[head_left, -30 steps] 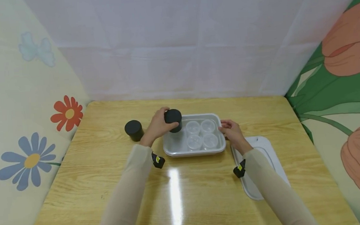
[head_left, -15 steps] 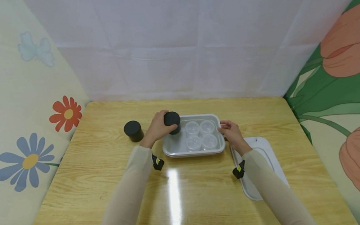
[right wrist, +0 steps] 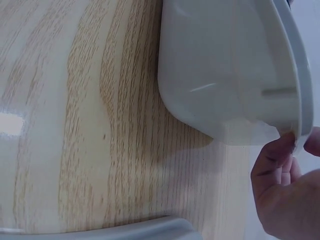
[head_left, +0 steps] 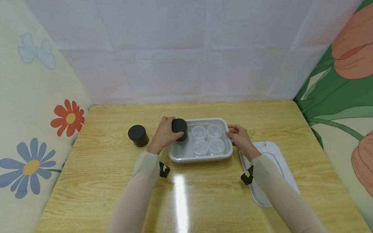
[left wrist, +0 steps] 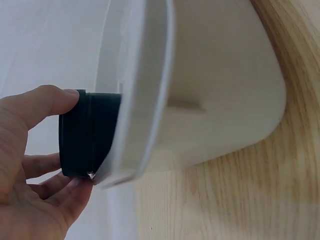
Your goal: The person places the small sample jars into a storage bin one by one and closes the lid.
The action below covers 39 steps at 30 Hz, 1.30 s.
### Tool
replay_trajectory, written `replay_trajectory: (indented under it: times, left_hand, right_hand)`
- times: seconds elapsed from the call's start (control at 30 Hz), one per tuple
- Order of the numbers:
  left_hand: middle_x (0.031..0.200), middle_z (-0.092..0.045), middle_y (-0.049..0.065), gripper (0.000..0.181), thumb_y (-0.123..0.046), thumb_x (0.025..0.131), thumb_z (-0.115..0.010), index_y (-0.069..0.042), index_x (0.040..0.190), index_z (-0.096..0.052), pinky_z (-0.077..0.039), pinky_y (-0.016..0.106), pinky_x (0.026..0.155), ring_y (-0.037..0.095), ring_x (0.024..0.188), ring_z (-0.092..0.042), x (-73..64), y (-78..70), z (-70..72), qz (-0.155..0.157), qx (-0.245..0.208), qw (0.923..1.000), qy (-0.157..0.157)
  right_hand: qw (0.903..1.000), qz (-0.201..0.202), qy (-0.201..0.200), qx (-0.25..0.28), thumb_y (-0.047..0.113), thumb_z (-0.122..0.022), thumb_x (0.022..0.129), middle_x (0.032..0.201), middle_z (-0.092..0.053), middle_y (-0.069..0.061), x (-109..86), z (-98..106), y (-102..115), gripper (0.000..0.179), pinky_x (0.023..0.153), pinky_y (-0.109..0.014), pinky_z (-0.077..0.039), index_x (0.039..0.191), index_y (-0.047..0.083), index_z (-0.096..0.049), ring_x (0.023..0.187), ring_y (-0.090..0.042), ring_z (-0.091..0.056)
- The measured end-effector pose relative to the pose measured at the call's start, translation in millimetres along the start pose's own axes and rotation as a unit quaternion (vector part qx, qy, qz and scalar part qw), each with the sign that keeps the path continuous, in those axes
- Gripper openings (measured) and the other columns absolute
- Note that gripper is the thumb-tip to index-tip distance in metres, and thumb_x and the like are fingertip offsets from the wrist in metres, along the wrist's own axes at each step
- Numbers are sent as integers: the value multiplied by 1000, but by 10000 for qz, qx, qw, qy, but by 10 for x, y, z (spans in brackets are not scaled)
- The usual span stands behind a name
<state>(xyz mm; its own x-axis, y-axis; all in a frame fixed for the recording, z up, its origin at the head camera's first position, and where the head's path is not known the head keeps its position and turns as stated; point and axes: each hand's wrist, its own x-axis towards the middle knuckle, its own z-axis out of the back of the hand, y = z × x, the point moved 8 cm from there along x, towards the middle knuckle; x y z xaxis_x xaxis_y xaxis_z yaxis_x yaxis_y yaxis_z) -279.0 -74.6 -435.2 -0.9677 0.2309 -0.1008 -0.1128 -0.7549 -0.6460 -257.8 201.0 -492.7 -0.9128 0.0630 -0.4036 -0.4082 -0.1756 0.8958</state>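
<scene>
My left hand [head_left: 165, 133] grips a black round jar [head_left: 179, 127] by its sides. In the left wrist view that jar [left wrist: 90, 132] is partly below the rim of a white rectangular tub [left wrist: 150, 95], its lower end hidden by the wall. Thumb and fingers curl round its upper part. My right hand [head_left: 240, 137] pinches the tub's right rim, as the right wrist view also shows, with the hand [right wrist: 290, 190] at the tub's edge [right wrist: 300, 100]. Several clear round cups [head_left: 208, 140] stand grouped in the right half of the tub.
A second black jar [head_left: 138, 135] stands on the wooden table [head_left: 120, 191] left of the tub. A white lid [head_left: 272, 161] lies flat at the right, partly under my right forearm. A white cloth backdrop [head_left: 183, 59] rises behind the table.
The black jar in my left hand has gone slightly down, sinking a little further into the tub's left part. My right hand stays at the rim.
</scene>
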Motion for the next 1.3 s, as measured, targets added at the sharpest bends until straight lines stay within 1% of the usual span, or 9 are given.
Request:
replay_trajectory:
  times: [0.27,0.4,0.5,0.63,0.73,0.97,1.2,1.3]
  left_hand:
    - [133,-41,27,71,-26,85,-70,5,140,-38,-45,51,98,40,116,-50,-10,-43,-49,-161,277,9995,47]
    - [131,-44,25,67,-25,84,-71,5,137,-43,-47,50,95,38,115,-48,-7,-47,-75,-260,590,9979,4]
    - [131,-45,24,65,-24,84,-71,5,135,-45,-47,49,93,38,116,-46,-3,-52,-93,-349,902,9953,-34]
    - [133,-44,24,65,-23,83,-72,5,135,-45,-46,49,95,38,119,-44,1,-66,-110,-402,1093,9932,-20]
    - [134,-43,24,67,-21,83,-72,5,137,-43,-45,50,97,38,121,-43,-4,-70,-112,-382,1054,9937,-9]
    - [134,-42,23,68,-17,82,-73,1,139,-41,-45,50,97,38,121,-42,-35,-47,-110,-317,724,9969,12]
    - [130,-45,23,65,-15,80,-75,1,136,-45,-44,50,97,37,118,-43,-43,-42,-107,-422,630,9971,-99]
    - [130,-45,23,65,-15,79,-75,0,135,-46,-44,50,98,37,118,-44,-44,-30,-102,-462,511,9975,-146]
  right_hand:
    - [9997,109,-24,215,3,-55,93,94,-51,1,5,-1,11,43,58,-17,-48,135,-1,-46,72,-4,-51]
    - [9996,139,16,245,4,-55,93,94,-52,1,-7,-9,23,44,59,-17,-49,136,-1,-45,72,-3,-52]
    - [9996,167,32,232,4,-55,93,92,-52,2,-19,-13,38,44,59,-17,-49,136,-1,-45,72,-3,-52]
    - [9996,182,27,211,3,-55,93,92,-51,3,-24,-8,48,44,59,-17,-48,136,-1,-45,72,-2,-52]
    - [9996,155,23,224,4,-55,93,93,-52,2,-18,-4,38,44,59,-17,-48,136,-1,-45,72,-3,-52]
    - [9997,127,10,217,3,-55,94,95,-52,0,-5,-7,16,43,59,-17,-48,135,-1,-46,72,-3,-51]
    - [9999,89,-18,141,4,-55,93,94,-50,3,-10,-5,6,44,62,-18,-48,136,1,-46,74,-2,-51]
    - [9999,72,-28,149,4,-55,93,94,-50,3,-10,-1,5,44,62,-18,-48,136,2,-46,74,-3,-51]
